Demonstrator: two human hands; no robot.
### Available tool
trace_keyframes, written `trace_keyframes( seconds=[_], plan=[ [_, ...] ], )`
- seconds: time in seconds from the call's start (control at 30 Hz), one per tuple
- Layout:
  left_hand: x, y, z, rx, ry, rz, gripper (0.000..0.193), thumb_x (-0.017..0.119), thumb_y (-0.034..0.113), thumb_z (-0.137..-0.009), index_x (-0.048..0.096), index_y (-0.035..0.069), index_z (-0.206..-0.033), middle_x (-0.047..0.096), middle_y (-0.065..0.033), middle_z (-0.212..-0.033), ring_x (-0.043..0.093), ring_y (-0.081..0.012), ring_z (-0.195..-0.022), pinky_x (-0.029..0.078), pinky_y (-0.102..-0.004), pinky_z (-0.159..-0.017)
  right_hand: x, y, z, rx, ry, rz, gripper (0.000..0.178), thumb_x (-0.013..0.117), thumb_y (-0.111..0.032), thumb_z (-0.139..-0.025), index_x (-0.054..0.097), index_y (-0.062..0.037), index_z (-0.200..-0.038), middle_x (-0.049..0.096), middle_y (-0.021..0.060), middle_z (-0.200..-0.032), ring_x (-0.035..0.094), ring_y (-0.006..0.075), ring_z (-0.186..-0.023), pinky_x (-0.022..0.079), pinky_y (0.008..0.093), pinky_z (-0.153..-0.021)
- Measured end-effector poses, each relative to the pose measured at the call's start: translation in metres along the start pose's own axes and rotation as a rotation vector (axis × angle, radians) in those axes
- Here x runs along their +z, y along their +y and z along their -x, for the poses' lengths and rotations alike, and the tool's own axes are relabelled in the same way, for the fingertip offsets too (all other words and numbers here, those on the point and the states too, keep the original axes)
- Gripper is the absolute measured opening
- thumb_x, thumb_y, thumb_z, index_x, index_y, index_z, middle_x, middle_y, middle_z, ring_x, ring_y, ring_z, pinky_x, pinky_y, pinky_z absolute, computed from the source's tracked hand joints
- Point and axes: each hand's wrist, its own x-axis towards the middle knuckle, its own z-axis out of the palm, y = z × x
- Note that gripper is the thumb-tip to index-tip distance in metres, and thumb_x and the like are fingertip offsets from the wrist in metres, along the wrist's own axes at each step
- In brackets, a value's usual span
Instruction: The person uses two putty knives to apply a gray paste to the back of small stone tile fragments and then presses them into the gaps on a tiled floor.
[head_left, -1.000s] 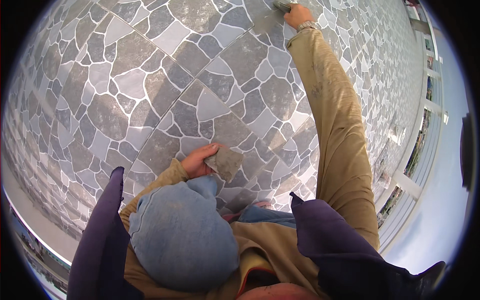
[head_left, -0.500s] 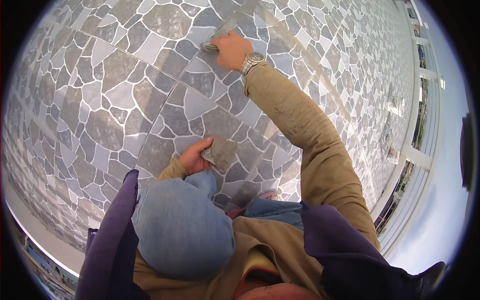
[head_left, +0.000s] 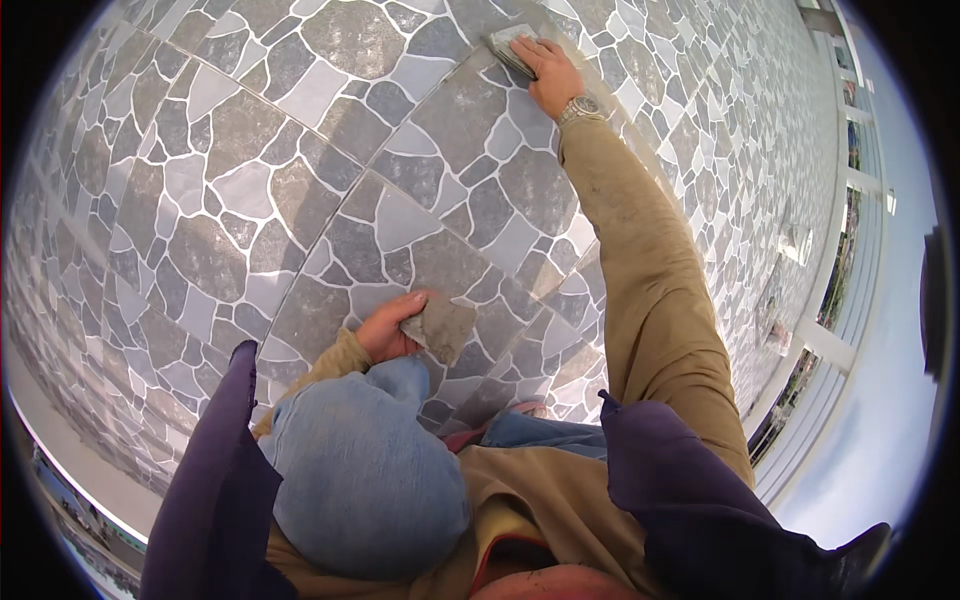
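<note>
Grey pad (head_left: pixel 506 48) — held under right grip (head_left: pixel 556 78); grey slab (head_left: pixel 444 328) — held in left grip (head_left: pixel 388 328), jutting rightward.

1. White railing (head_left: pixel 826 346), well to the right of the right grip (head_left: pixel 553 80).
2. Greenery (head_left: pixel 838 275), seen through the railing, on that same side.
3. Cloudy sky (head_left: pixel 885 400), beyond the railing, farther right of that grip.
4. Dark shape (head_left: pixel 934 300), unclear, farthest right of it.
5. Pale ledge (head_left: pixel 75 440), well to the lower left of the left grip (head_left: pixel 388 330).
</note>
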Motion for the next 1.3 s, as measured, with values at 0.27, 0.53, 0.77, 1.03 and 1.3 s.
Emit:
trace_keyframes(
  seconds=[0.27,0.53,0.77,1.03,1.3],
  plan=[
    [0.006,0.002,-0.001,-0.074,0.017,0.002,0.039,0.048,0.03,-0.107,0.051,0.006,-0.138,0.058,-0.0112,-0.134,0.058,-0.0251,-0.125,0.048,-0.0437,-0.107,-0.052,0.055,-0.029,-0.144,-0.008,-0.031,0.068,0.057,0.011,-0.07,0.064,-0.014,-0.132,0.067,0.0106,-0.129,0.059,0.0354,-0.124,0.047,0.041,-0.108],
    [0.004,0.007,0.003,-0.036,0.022,-0.076,0.039,0.047,0.03,-0.106,0.053,0.005,-0.136,0.06,-0.0115,-0.13,0.061,-0.0255,-0.121,0.051,-0.0437,-0.102,-0.003,0.048,-0.018,0.055,0.016,-0.055,0.076,0.059,0.008,-0.072,0.056,-0.019,-0.143,0.051,0.0057,-0.152,0.046,0.0295,-0.14,0.043,0.0375,-0.115],
    [0.015,0.009,0.001,-0.077,0.036,-0.036,0.039,0.05,0.031,-0.106,0.052,0.006,-0.136,0.06,-0.0106,-0.13,0.061,-0.0242,-0.121,0.05,-0.0431,-0.104,-0.051,0.058,-0.062,0.149,-0.123,0.205,0.045,0.062,-0.013,-0.081,0.069,-0.0162,-0.125,0.072,0.0163,-0.113,0.066,0.0358,-0.108,0.054,0.0432,-0.095],
    [0.005,0.004,0.004,-0.03,-0.016,-0.018,0.038,0.05,0.03,-0.106,0.052,0.005,-0.135,0.06,-0.0107,-0.132,0.059,-0.0241,-0.124,0.049,-0.0432,-0.105,-0.016,-0.001,-0.079,0.407,-0.24,0.256,0.048,0.063,-0.022,-0.08,0.068,-0.0207,-0.128,0.073,0.0143,-0.111,0.065,0.0392,-0.107,0.055,0.0463,-0.093],
    [0.001,-0.003,-0.009,-0.042,-0.047,-0.024,0.042,0.047,0.032,-0.107,0.05,0.005,-0.139,0.059,-0.0132,-0.136,0.059,-0.026,-0.125,0.048,-0.0458,-0.107,-0.016,-0.148,-0.003,0.2,-0.201,0.049,0.034,0.069,-0.018,-0.076,0.069,-0.0115,-0.109,0.071,0.0089,-0.11,0.062,0.0328,-0.108,0.057,0.0447,-0.087]
  ],
)
